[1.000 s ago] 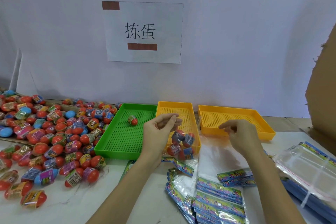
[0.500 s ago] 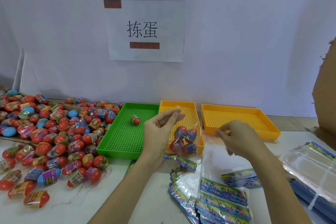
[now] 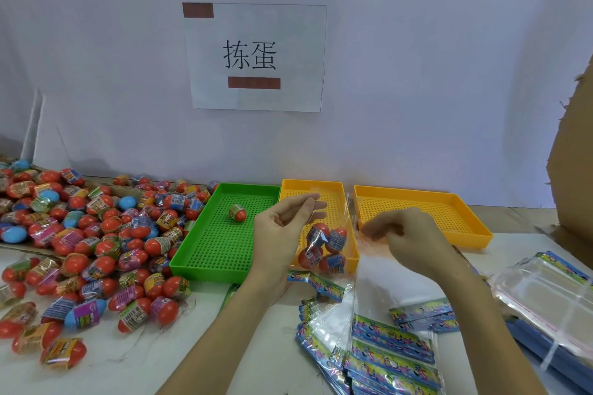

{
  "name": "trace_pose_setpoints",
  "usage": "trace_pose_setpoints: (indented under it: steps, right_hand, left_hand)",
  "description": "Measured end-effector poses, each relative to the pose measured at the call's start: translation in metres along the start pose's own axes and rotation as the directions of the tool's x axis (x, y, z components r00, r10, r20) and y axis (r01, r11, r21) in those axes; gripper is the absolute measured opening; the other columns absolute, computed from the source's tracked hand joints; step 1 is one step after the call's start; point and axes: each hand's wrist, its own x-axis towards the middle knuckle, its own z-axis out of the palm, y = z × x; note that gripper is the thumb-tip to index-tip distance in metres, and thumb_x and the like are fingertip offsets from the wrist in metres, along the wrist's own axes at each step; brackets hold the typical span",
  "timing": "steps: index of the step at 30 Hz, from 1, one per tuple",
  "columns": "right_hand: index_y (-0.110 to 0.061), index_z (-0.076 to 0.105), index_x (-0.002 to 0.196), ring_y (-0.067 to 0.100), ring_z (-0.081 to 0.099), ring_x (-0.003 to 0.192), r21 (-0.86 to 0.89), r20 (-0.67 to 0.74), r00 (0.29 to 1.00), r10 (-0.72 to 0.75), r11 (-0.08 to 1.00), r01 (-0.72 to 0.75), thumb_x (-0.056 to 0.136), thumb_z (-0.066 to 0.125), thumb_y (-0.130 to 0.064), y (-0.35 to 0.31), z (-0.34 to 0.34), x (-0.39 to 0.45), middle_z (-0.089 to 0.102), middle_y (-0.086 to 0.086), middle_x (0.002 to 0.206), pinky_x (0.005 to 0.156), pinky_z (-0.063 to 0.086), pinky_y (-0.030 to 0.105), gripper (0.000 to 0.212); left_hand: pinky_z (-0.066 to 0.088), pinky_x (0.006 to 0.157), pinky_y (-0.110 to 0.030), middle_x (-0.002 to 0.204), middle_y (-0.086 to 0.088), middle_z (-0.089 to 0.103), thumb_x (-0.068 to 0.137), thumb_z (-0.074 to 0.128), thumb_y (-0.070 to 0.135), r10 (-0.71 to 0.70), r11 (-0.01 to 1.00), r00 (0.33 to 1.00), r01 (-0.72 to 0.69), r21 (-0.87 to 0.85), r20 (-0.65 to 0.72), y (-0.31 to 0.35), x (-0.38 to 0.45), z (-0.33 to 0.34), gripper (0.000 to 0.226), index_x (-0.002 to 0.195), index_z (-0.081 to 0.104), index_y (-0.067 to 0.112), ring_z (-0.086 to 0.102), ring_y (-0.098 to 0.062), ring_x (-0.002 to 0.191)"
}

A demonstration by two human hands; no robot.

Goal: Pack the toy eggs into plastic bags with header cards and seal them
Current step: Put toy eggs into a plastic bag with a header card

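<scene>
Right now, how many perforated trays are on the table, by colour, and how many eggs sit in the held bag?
Green tray: 1
Yellow trays: 2
Total trays: 3
Eggs in the clear bag pinched by the left hand: 4 visible

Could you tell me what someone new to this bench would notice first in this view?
Probably the pile of toy eggs heaped at the left. Next, the clear bag of eggs held up over the middle yellow tray by the left hand, and the white sign on the wall.
</scene>
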Motion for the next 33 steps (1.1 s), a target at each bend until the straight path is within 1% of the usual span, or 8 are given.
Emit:
trace_pose_setpoints:
  steps: [3,4,8,11,14,20,26,33]
  right_hand:
    - [-0.021,0.074,0.102,0.013,0.076,0.069,0.19,0.063,0.997,0.038,0.98,-0.049,0.091,0.041,0.013,-0.001,0.0,0.0,0.077,-0.002,0.076,0.071,0.062,0.035,0.048]
    - [-0.018,0.076,0.101,0.016,0.076,0.068,0.221,0.08,0.996,0.049,0.973,-0.066,0.095,0.044,0.011,0.0,0.001,0.0,0.078,-0.001,0.079,0.067,0.063,0.037,0.043]
    - [-0.022,0.08,0.095,0.012,0.075,0.076,0.344,0.017,0.999,0.036,0.938,-0.04,0.104,0.053,-0.004,0.0,0.003,0.0,0.079,-0.006,0.084,0.062,0.056,0.02,0.034]
    - [-0.019,0.078,0.102,0.017,0.075,0.089,0.55,0.036,0.999,0.032,0.834,-0.047,0.103,0.06,-0.018,-0.004,0.005,0.0,0.08,0.0,0.091,0.07,0.058,0.023,0.018]
    - [-0.017,0.08,0.101,0.014,0.076,0.087,0.599,0.062,0.998,0.018,0.799,-0.052,0.093,0.072,-0.029,-0.006,0.01,-0.001,0.08,0.001,0.091,0.07,0.059,0.022,0.016]
    - [-0.01,0.08,0.095,0.017,0.076,0.083,0.606,0.008,0.999,0.048,0.794,-0.043,0.091,0.076,-0.02,-0.005,0.017,0.001,0.079,0.005,0.085,0.07,0.057,0.024,0.011]
    - [-0.007,0.078,0.096,0.019,0.075,0.08,0.662,-0.035,0.999,0.016,0.75,0.012,0.092,0.074,-0.012,-0.002,0.012,0.001,0.078,0.01,0.085,0.069,0.058,0.024,0.008]
    - [-0.013,0.081,0.095,0.021,0.076,0.079,0.686,-0.05,0.999,-0.017,0.726,0.046,0.086,0.079,-0.016,0.007,0.007,0.003,0.079,0.011,0.085,0.069,0.059,0.022,0.01]
  left_hand:
    - [0.06,0.089,-0.027,0.102,-0.005,0.081,0.098,0.07,0.014,0.004,1.0,1.0,-0.004,-0.001,-0.001,0.0,0.0,0.0,0.013,0.107,0.079,0.015,0.078,-0.023,0.098]
    - [0.06,0.09,-0.027,0.101,-0.005,0.081,0.098,0.07,0.013,0.007,1.0,1.0,-0.007,-0.001,-0.003,0.0,0.0,0.0,0.013,0.107,0.079,0.016,0.078,-0.023,0.099]
    - [0.06,0.091,-0.027,0.101,-0.005,0.081,0.098,0.07,0.013,0.003,1.0,1.0,-0.003,-0.008,-0.002,0.0,0.0,-0.001,0.013,0.106,0.079,0.016,0.078,-0.022,0.1]
    - [0.06,0.091,-0.028,0.101,-0.004,0.081,0.097,0.071,0.014,0.001,1.0,1.0,-0.001,0.001,0.0,-0.001,0.0,0.0,0.013,0.106,0.079,0.017,0.078,-0.021,0.1]
    - [0.06,0.092,-0.028,0.101,-0.004,0.081,0.097,0.071,0.016,0.0,1.0,1.0,0.0,0.007,-0.001,-0.001,0.0,0.0,0.014,0.109,0.079,0.016,0.078,-0.021,0.1]
    - [0.06,0.085,-0.024,0.098,-0.006,0.081,0.095,0.073,0.014,-0.003,1.0,1.0,0.003,0.004,-0.023,0.0,0.002,-0.001,0.014,0.108,0.077,0.01,0.078,-0.022,0.096]
    - [0.061,0.069,-0.024,0.092,-0.009,0.081,0.091,0.077,0.012,-0.066,0.997,0.995,0.067,0.022,-0.07,0.001,0.007,-0.008,0.012,0.101,0.079,0.006,0.078,-0.023,0.082]
    - [0.061,0.075,-0.023,0.092,-0.012,0.081,0.079,0.084,0.018,-0.107,0.99,0.988,0.096,0.105,0.109,0.01,0.014,-0.026,0.014,0.093,0.084,0.014,0.079,-0.027,0.084]
